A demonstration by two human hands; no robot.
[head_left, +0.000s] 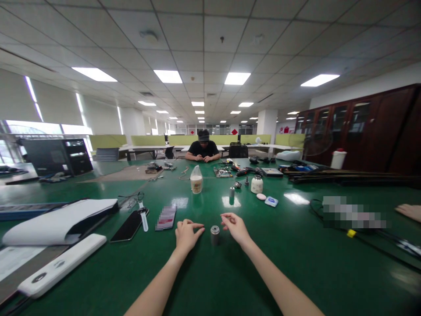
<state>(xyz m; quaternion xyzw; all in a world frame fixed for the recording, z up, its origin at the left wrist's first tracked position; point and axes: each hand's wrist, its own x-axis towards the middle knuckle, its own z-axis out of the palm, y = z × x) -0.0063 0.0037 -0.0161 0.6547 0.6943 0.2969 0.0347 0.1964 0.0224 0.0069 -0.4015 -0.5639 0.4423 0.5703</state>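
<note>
A small grey metal cylinder [215,236] with a round top stands upright on the green table [210,281]. Just left of it, my left hand [188,233] is open, its index finger and thumb stretched towards the cylinder without gripping it. On the other side, my right hand [235,227] hovers with loosely bent fingers slightly apart; I can make out nothing held in it. A second grey cylinder [232,194] stands farther back, beyond my right hand. A pink and grey packet or card [166,217] lies left of my left hand.
Left are a black phone [127,226], a white watch [143,217], a white power strip [62,264] and papers [62,219]. A bagged cup [196,182], a jar [257,184] and a blue-white case [271,201] stand behind. A person [203,147] sits opposite; another hand [409,210] rests far right, past cables.
</note>
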